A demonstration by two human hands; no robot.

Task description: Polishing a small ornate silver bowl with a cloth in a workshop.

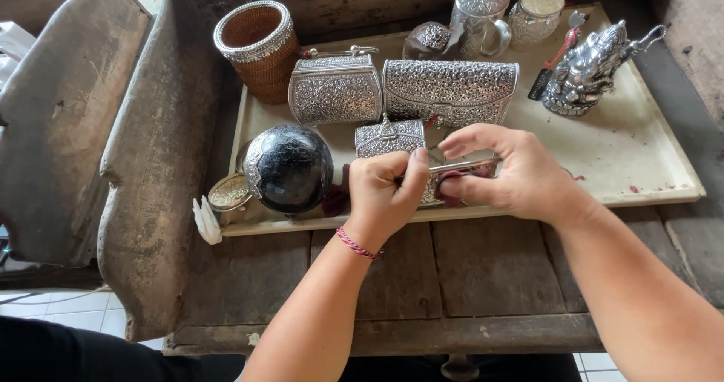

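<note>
My left hand point(385, 193) and my right hand point(507, 172) meet over the front of a cream tray point(641, 156). Together they pinch a thin silver rod-like piece point(461, 165) held level between them. Under the right fingers shows a dark red bit, perhaps cloth point(449, 177); what it is I cannot tell. A red cord bracelet point(357, 245) circles my left wrist. Just behind the hands lies a small embossed silver box point(389, 136), and a dark round ball-shaped vessel point(289, 168) stands left of my left hand.
On the tray: two embossed silver purses point(335, 89) point(449, 91), a woven basket with silver rim point(258, 49), a silver mug point(480, 17), a silver jar point(532, 14), a silver figurine point(587, 70). A worn wooden table point(467, 276) lies beneath; wooden planks lean at left.
</note>
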